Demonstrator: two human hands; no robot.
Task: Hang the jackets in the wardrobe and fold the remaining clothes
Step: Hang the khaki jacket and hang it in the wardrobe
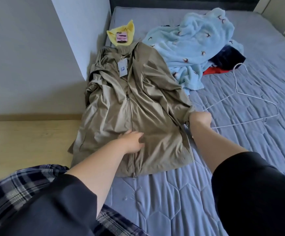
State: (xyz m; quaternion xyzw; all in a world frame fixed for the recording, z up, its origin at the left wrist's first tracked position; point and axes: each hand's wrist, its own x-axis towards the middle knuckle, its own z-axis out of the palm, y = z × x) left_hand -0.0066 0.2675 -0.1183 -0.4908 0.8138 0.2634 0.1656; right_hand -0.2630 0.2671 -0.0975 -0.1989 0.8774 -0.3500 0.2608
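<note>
Left hand flat, fingers relaxed, pressing the front of the khaki jacket, which lies zipped on the quilted blue bed. Right hand fisted round the jacket's sleeve cuff. Thin white wire hanger just beside it; fluffy light-blue fleece behind.

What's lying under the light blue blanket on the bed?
Dark navy clothing and something red stick out from under the blanket at its right edge. Whatever else lies beneath is covered.
</note>
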